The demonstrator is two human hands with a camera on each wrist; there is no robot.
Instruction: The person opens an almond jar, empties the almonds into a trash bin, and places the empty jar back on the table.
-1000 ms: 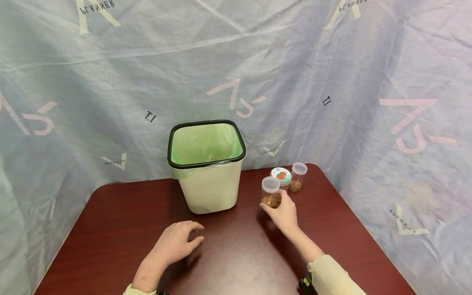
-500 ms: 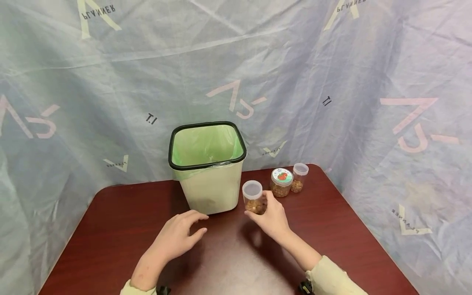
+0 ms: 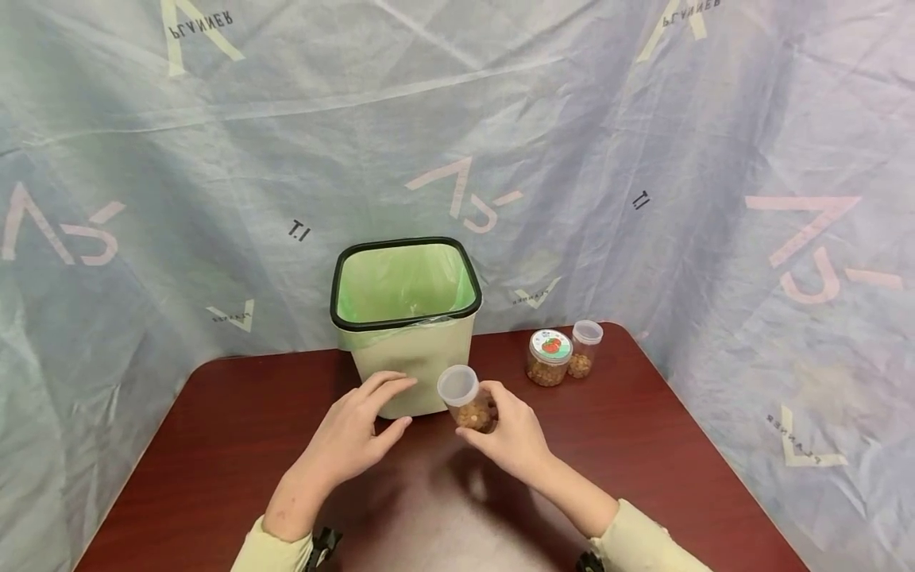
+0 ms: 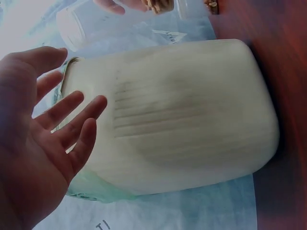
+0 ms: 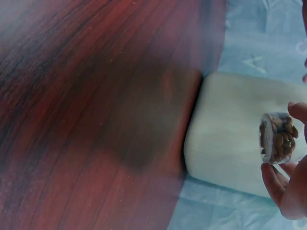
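My right hand (image 3: 509,433) grips a clear plastic jar (image 3: 472,405) with a translucent lid, partly filled with brown nut-like pieces. The jar is held up off the table in front of the bin, its lid tilted toward the left; its base and contents (image 5: 279,139) show in the right wrist view. To the left of the jar, my left hand (image 3: 352,429) is raised with fingers spread and holds nothing. Its palm (image 4: 43,167) shows in the left wrist view, in front of the bin. A cream bin (image 3: 422,357) with a black rim and a green liner stands behind both hands.
On the dark red table (image 3: 615,445), at the back right, stand a wide jar (image 3: 549,361) with a tomato picture on its lid and a narrower clear jar (image 3: 584,351), both with brown pieces inside. A printed cloth (image 3: 572,159) hangs behind the table.
My right hand has carried the jar left, away from the two other jars, to the front of the bin and tilted it. My left hand has risen toward it and spread its fingers.
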